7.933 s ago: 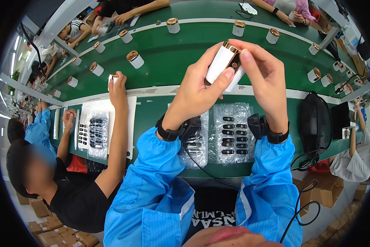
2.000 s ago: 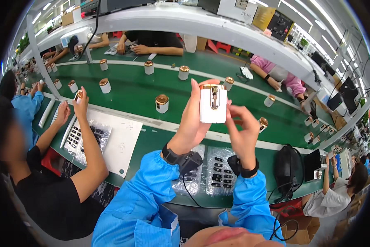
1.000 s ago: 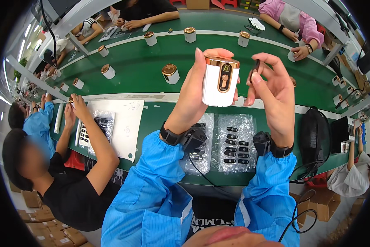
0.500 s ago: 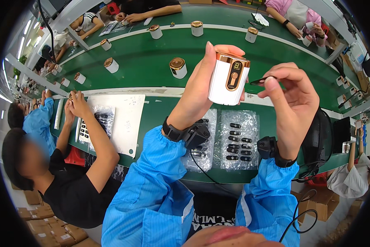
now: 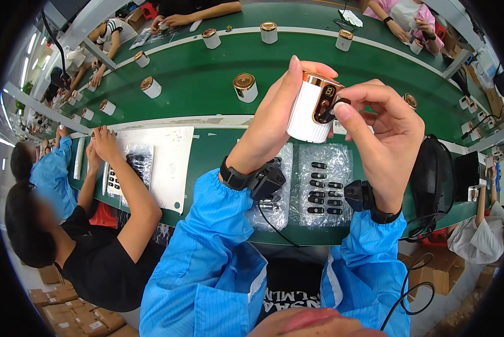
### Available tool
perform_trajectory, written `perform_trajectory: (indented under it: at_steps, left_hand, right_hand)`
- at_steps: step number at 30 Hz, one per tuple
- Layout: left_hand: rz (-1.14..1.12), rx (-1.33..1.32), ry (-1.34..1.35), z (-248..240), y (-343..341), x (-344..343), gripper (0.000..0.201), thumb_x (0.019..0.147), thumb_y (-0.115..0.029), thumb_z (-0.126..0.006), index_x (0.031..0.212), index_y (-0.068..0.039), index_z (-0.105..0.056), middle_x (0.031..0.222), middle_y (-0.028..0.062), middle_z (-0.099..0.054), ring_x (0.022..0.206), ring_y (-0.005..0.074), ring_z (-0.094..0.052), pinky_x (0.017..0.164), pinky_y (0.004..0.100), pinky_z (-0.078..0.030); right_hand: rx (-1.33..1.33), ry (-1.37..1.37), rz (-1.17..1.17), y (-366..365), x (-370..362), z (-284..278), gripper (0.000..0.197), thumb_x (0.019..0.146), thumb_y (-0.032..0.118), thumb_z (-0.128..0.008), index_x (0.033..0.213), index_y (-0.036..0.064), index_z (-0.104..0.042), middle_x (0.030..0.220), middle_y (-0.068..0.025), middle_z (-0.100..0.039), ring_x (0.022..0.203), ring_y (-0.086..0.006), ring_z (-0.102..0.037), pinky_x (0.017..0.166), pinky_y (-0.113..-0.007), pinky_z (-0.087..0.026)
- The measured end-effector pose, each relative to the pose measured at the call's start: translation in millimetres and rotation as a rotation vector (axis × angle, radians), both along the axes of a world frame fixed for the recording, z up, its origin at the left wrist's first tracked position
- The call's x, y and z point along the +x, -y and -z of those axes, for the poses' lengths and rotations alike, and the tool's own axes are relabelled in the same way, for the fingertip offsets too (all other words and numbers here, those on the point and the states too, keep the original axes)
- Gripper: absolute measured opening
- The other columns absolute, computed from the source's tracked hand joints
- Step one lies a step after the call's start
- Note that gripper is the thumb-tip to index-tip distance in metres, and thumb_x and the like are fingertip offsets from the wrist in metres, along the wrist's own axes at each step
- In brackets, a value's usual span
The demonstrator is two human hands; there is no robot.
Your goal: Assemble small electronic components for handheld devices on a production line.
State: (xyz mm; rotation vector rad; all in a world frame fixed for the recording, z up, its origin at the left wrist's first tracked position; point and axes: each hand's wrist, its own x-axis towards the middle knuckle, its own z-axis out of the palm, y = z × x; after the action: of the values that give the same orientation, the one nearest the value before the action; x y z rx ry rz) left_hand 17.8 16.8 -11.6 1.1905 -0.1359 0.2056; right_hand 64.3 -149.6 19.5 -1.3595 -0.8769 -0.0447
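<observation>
My left hand (image 5: 273,115) is wrapped round a white ribbed cylindrical device (image 5: 303,117) with a copper-gold top, holding it tilted above the bench. On its front, an oval dark panel carries a small lit display and a copper button. At that panel, my right hand (image 5: 391,121) pinches a small black oval cover piece (image 5: 343,101) between thumb and forefinger. The piece overlaps the panel's lower part; my fingers hide whether it sits in the recess. Below my hands, a clear plastic sheet (image 5: 343,154) bears several similar black pieces (image 5: 317,183). A second sheet is partly behind my left wrist.
Several white-and-gold devices (image 5: 244,87) stand on the green belt (image 5: 201,78) beyond the bench. A person in black (image 5: 103,258) works at my left beside a white board (image 5: 170,163). A black mesh bag (image 5: 431,180) lies right; a cable hangs from my left wrist.
My right hand has moved left, bringing the black cover piece from beside the device onto its front panel. The device has turned and tilted slightly in my left hand.
</observation>
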Motion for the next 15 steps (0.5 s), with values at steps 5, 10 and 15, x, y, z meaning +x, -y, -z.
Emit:
perform_trajectory:
  at_steps: [5,10,15]
  left_hand:
    - [0.050,-0.055,0.023,-1.5,-2.4,-2.4,0.062,0.112,-0.058,-0.028,0.129,-0.006,-0.057,0.105,0.0070,-0.068,0.088,0.0132,-0.071,0.073,0.0281,-0.061]
    - [-0.028,0.040,-0.008,1.2,0.0,-0.1,0.068,0.112,-0.062,-0.019,0.132,-0.008,-0.056,0.100,0.0065,-0.068,0.080,0.0149,-0.069,0.067,0.0300,-0.059]
    - [-0.020,0.067,0.006,2.9,-2.0,1.3,0.068,0.112,-0.061,-0.020,0.133,-0.008,-0.056,0.100,0.0068,-0.068,0.081,0.0151,-0.069,0.067,0.0302,-0.059]
  right_hand:
    - [-0.005,0.012,-0.009,-2.6,-0.6,1.2,0.017,0.088,-0.004,-0.077,0.105,-0.0027,-0.074,0.095,-0.0067,-0.071,0.082,-0.0100,-0.065,0.063,-0.022,-0.052]
    - [0.005,0.006,0.015,-3.9,0.4,3.5,0.018,0.086,-0.004,-0.079,0.104,-0.0010,-0.077,0.092,-0.0059,-0.071,0.080,-0.0095,-0.065,0.065,-0.022,-0.054]
    - [0.004,0.022,0.034,-4.4,2.0,3.6,0.019,0.085,-0.004,-0.079,0.104,-0.0010,-0.077,0.092,-0.0052,-0.071,0.081,-0.0093,-0.065,0.064,-0.022,-0.053]
